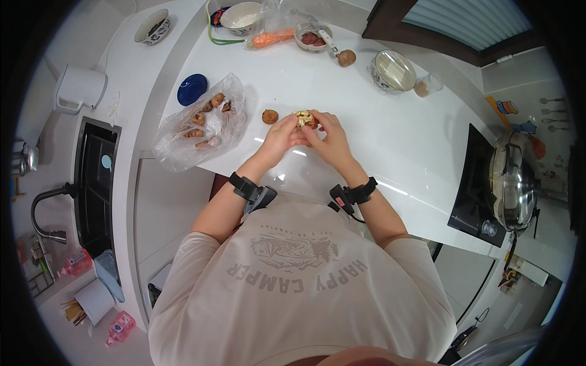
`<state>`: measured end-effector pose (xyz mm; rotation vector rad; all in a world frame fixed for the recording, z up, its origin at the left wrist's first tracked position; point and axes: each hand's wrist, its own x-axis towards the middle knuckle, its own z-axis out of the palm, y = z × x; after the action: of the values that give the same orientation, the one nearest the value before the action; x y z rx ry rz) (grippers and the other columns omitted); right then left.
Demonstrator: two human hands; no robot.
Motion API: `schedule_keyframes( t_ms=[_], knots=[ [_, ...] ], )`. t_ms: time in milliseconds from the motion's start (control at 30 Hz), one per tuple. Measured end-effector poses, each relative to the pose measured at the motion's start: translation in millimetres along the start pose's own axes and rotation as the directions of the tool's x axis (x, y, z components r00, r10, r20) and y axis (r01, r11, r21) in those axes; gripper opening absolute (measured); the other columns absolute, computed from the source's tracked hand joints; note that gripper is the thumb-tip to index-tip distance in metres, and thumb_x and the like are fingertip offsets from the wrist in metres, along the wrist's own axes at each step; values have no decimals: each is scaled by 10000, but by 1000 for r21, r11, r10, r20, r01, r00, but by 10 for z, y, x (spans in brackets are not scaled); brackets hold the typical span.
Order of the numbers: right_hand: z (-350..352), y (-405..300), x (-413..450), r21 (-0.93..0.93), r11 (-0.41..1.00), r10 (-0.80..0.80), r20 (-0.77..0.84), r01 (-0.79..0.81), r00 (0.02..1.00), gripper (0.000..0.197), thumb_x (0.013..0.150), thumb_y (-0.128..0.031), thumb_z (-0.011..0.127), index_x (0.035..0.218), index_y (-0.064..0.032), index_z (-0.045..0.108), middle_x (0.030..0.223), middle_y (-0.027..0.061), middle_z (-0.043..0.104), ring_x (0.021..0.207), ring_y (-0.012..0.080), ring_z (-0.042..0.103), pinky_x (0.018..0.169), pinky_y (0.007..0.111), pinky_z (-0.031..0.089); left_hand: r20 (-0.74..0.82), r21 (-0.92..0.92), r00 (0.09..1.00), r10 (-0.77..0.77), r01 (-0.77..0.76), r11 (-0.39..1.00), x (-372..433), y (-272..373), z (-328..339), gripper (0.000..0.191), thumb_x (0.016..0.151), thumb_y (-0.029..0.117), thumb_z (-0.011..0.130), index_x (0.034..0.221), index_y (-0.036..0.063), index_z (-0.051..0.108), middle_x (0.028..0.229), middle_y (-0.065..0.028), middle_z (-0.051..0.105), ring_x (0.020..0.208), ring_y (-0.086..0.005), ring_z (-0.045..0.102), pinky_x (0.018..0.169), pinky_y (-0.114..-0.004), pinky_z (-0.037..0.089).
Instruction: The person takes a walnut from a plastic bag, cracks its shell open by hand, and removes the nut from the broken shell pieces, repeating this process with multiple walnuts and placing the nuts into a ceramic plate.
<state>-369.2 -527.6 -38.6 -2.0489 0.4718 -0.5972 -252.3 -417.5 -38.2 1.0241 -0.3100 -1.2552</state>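
Note:
Both hands meet over the white countertop [384, 142], fingers curled around a pale yellow, brown-creased piece that looks like a mushroom [305, 119]. My left hand [281, 138] grips its left side, and my right hand [330, 139] holds the right side with thumb and fingers. The fingers partly cover it. Just left of the hands lies a single brown mushroom [270, 116]. Farther left, a clear plastic bag [178, 148] spreads over the counter's front edge with several brown mushrooms [198, 119] inside.
A blue dish [192, 89] sits behind the bag. Along the back are a bagged carrot [273, 38], a bowl of dark red meat [312, 39], a white-handled utensil [326, 37], another mushroom [346, 58] and a covered bowl [393, 71]. The sink [94, 183] is left; a lidded pan [515, 180] stands right.

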Motion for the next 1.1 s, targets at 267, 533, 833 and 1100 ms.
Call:
schedule_keyframes(
  t_ms=[267,533,833,1100],
  knots=[
    [-62,-139,27,-179,980,-68,102,86,992,315,842,-142,579,1142,-45,554,911,130,583,883,296,547,723,373,473,-24,232,1000,4,2,973,43,13,-55,451,951,412,446,1072,-10,548,864,-85,616,652,-129,584,561,-243,460],
    [-40,-220,4,-138,990,35,261,2,965,212,897,-138,478,1047,3,527,847,179,635,790,350,600,713,419,478,-200,388,970,141,-54,920,12,-37,169,340,944,359,516,900,24,556,637,-12,547,457,-70,460,406,-205,342],
    [54,-103,-116,-92,969,247,303,-230,920,303,922,-174,472,1152,23,485,943,233,641,869,373,631,754,392,493,-103,739,942,319,-142,658,-25,-299,13,300,939,264,495,863,-11,588,680,-36,584,558,-95,508,516,-239,414],
    [187,-104,-175,76,981,160,212,-179,964,362,899,-132,404,1221,23,460,903,235,642,831,398,624,734,419,492,-154,632,948,277,-120,765,-20,-305,-29,295,902,244,483,920,-22,608,663,-90,595,637,-151,573,587,-284,446]
  ],
)
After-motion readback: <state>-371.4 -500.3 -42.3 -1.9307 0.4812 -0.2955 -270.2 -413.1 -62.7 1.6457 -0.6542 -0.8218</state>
